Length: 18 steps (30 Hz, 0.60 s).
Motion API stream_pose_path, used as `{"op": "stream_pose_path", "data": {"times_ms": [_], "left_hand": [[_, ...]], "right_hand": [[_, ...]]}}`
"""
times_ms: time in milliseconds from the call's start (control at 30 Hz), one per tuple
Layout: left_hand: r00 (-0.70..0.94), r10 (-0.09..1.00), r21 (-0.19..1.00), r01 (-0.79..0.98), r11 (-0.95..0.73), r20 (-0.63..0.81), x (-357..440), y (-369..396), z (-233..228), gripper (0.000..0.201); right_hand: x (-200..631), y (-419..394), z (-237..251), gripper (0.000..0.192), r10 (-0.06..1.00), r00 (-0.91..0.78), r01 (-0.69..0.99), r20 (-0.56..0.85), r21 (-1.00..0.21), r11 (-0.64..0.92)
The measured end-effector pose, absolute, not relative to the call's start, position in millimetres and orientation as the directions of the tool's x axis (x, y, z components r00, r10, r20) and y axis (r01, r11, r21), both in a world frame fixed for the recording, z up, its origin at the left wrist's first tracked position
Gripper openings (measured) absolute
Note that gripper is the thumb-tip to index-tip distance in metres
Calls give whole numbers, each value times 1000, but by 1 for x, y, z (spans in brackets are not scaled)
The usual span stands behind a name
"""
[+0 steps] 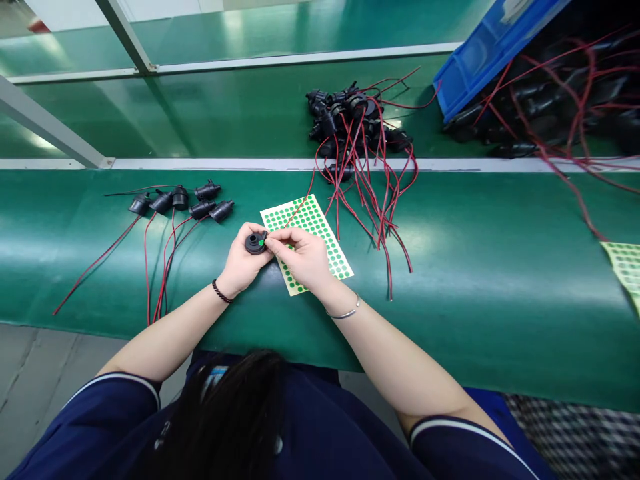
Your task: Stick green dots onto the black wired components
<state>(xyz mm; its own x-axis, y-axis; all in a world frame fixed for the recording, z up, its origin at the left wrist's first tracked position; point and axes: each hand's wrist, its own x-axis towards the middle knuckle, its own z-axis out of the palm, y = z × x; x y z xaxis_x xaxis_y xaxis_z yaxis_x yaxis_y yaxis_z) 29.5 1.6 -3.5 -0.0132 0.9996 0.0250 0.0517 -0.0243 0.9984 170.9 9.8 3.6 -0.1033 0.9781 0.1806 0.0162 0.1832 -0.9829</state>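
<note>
My left hand grips a round black connector with its open end facing up, just above the green belt. My right hand pinches a small green dot sticker against the connector's rim. Under my right hand lies a sheet of green dot stickers, partly hidden by the hand. A thin red wire runs from the connector across the sheet.
Several black connectors with red wires lie in a row at the left. A tangled pile of the same connectors sits beyond the sheet. A blue bin tilts at the top right, with more wired parts beside it. Another sticker sheet lies at the right edge.
</note>
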Motion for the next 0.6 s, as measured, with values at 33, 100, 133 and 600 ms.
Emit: {"op": "stream_pose_path", "data": {"times_ms": [33,100,133,600], "left_hand": [[-15,1000,998,50,-24,25,29,2,-4,39],[-19,999,998,54,-27,28,29,2,-3,37],[-20,999,998,60,-30,32,29,1,-3,37],[-99,991,963,-244,-114,93,21,10,5,57]], "right_hand": [[171,10,4,7,977,-106,15,184,-982,186],[172,10,4,5,976,-108,21,191,-981,194],[172,10,4,5,975,-108,27,193,-980,197],[175,21,-4,18,964,154,-82,215,-970,230]]}}
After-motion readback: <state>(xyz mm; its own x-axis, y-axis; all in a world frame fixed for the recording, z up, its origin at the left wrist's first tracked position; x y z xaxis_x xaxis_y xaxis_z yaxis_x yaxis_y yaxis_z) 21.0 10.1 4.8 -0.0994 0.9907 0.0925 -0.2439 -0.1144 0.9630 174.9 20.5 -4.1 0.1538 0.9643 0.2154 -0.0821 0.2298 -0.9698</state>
